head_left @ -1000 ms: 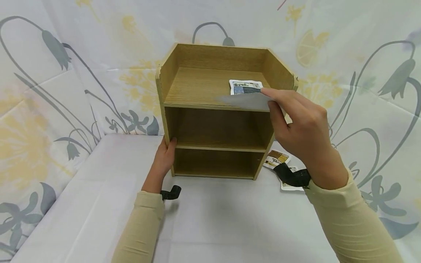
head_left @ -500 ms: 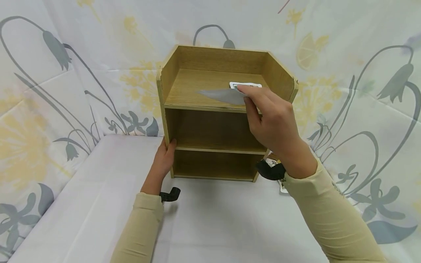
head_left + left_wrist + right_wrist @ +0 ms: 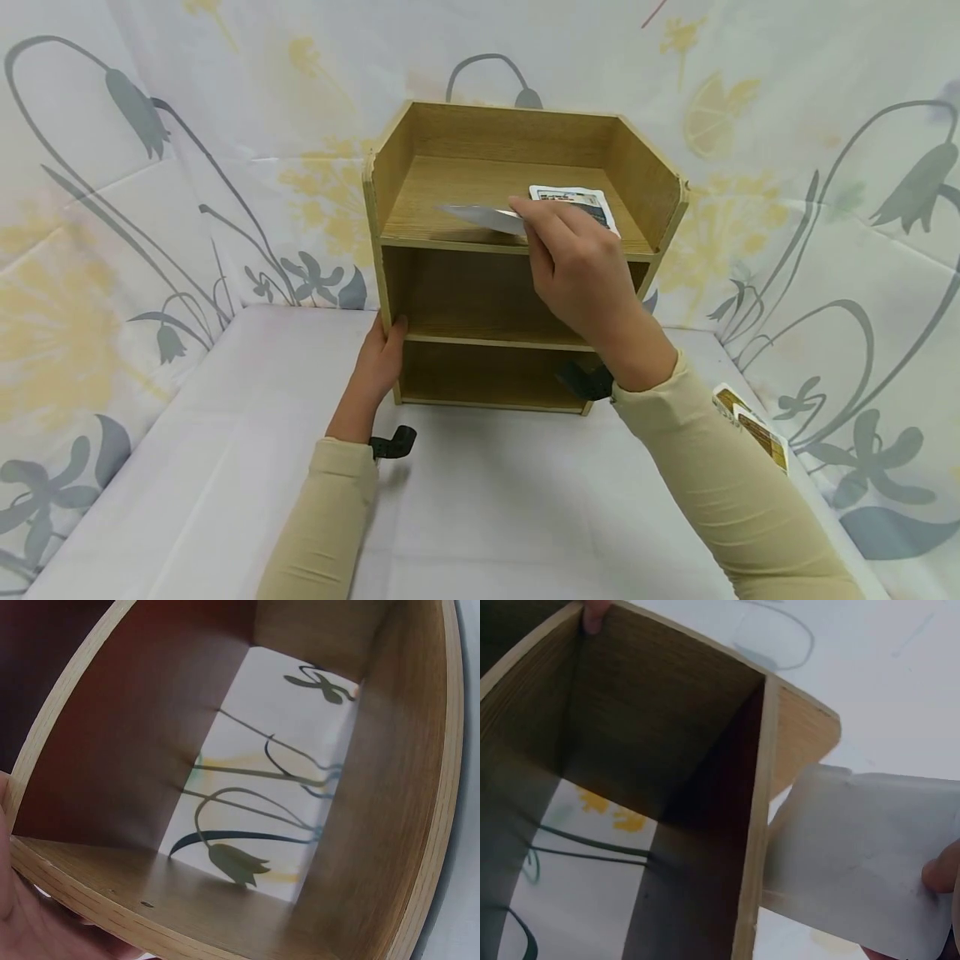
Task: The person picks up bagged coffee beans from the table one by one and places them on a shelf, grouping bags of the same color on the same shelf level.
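Observation:
A small wooden shelf unit (image 3: 465, 179) with a walled top and two open compartments stands on the white-covered table. My left hand (image 3: 377, 362) grips its left side panel, thumb at the front edge. Over the top board, my right hand (image 3: 585, 267) pinches a thin flat packet (image 3: 487, 218) between thumb and fingers. In the right wrist view, this packet's plain white side (image 3: 862, 859) shows beside the unit. Another packet (image 3: 573, 198), printed and white-bordered, lies on the right part of the top board, partly behind my right hand.
Printed packets (image 3: 761, 437) lie on the table to the right, partly hidden by my right sleeve (image 3: 705, 467). Flower-patterned cloth (image 3: 225, 108) hangs behind and at both sides. Through the compartments, the wrist views show this cloth behind the unit.
My right hand has moved left over the top board with its packet, exposing more of the packet lying there. Packets at the far right now show beyond my sleeve. My left hand stays put.

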### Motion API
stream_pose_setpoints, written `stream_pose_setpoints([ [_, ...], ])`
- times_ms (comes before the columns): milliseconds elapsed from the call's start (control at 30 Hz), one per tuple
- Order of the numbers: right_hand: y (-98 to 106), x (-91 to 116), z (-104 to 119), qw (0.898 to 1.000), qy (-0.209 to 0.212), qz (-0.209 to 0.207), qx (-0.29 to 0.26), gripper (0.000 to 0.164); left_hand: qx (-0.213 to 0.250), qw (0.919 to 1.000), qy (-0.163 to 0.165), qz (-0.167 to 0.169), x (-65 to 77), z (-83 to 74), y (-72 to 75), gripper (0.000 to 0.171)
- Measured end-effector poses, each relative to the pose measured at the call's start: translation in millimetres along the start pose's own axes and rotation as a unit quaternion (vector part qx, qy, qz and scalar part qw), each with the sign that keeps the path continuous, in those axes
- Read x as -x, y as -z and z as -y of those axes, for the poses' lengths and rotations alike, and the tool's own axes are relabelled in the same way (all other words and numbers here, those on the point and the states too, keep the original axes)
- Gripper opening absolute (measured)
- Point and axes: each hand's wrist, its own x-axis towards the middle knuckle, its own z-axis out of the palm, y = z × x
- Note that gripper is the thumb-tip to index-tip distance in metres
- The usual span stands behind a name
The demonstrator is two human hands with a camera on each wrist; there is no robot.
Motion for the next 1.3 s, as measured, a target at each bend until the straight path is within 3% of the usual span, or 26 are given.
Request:
stream_pose_setpoints([
  [267, -13, -2, 3, 0.999, -0.013, 0.045, 0.000, 0.024, 0.009, 1.0000, -0.001, 0.002, -1.2, 1.5, 0.3, 0.064],
  [667, -31, -6, 8, 0.996, -0.042, 0.081, -0.008, 0.022, 0.009, 0.9999, 0.007, 0.008, -0.7, -0.2, -0.5, 0.065],
  [967, -46, -10, 7, 0.986, -0.066, 0.147, 0.028, 0.027, 0.009, 0.9999, 0.007, 0.002, 1.7, -3.0, -0.9, 0.062],
  [1300, -59, -18, 6, 0.976, -0.094, 0.194, 0.040, 0.030, 0.015, 0.9999, -0.001, 0.004, 1.8, -3.0, -0.4, 0.061],
])
